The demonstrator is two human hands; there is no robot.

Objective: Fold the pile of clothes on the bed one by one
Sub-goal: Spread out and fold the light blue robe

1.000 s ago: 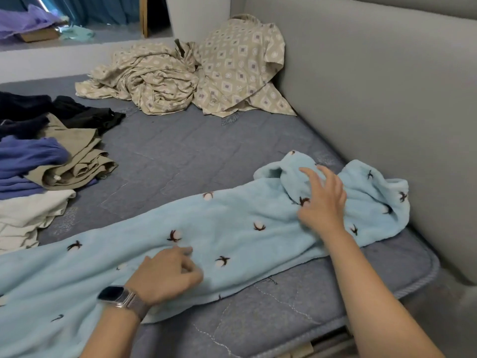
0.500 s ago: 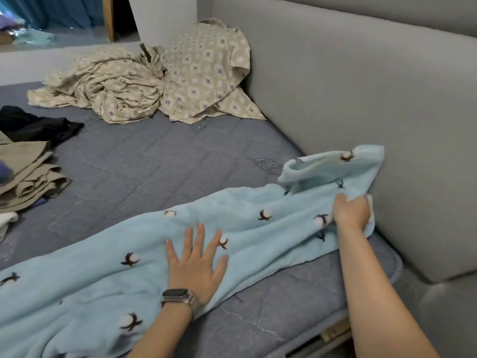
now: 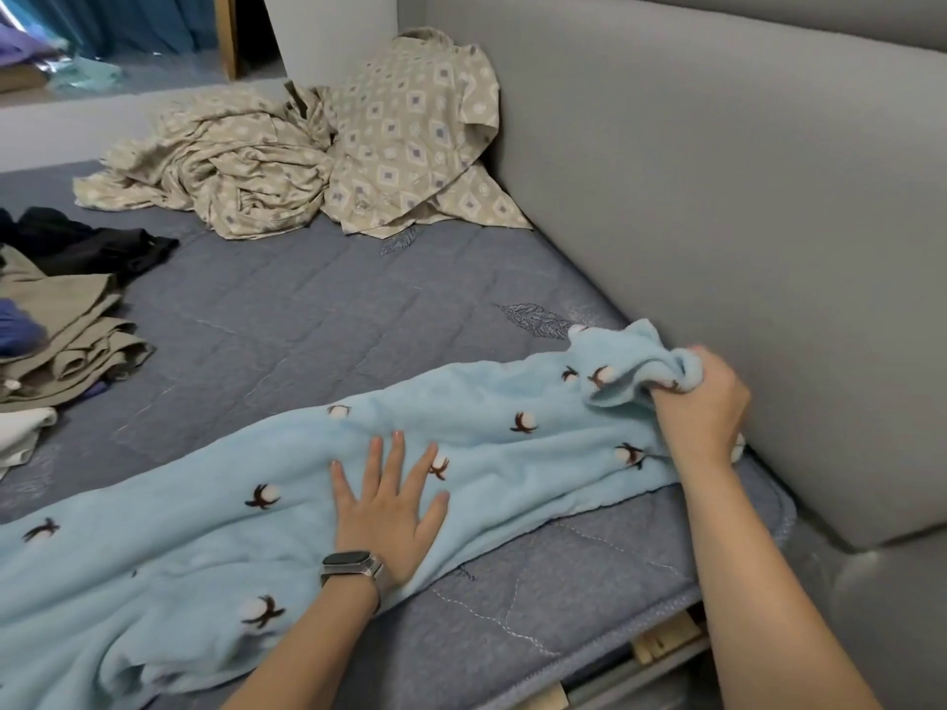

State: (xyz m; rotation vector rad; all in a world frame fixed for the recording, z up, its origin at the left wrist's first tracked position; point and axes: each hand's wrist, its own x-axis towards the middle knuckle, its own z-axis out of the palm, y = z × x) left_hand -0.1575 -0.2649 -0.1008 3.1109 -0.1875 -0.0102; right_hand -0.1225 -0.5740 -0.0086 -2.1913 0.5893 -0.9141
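- A light blue fleece garment [image 3: 317, 468] with small cotton-flower prints lies stretched along the near edge of the bed [image 3: 317, 320], from the left side almost to the grey padded headboard [image 3: 717, 222] at the right edge.
- The left hand [image 3: 389, 509] lies flat on the middle of this garment, palm down, with the fingers straight and spread; it presses the cloth on the mattress and does not grasp it.
- A smartwatch [image 3: 353, 565] with a grey band sits on the left wrist.
- The right hand [image 3: 704, 402] is closed around the bunched right end of the garment, close beside the headboard; the cloth is gathered inside the curled fingers and is a little raised from the bed there.
- At the left edge of the bed there is a pile of clothes [image 3: 66, 330]: a black piece at the far side, khaki folded pieces in the middle, something dark blue at the frame edge, and a white piece nearest.
- In the far right corner of the bed, against the headboard, a beige patterned sheet [image 3: 225, 161] lies crumpled, and a pillow [image 3: 410, 135] in the same pattern leans beside it, touching it.
- Under the near right corner of the mattress, wooden slats [image 3: 666, 640] of the frame are visible.
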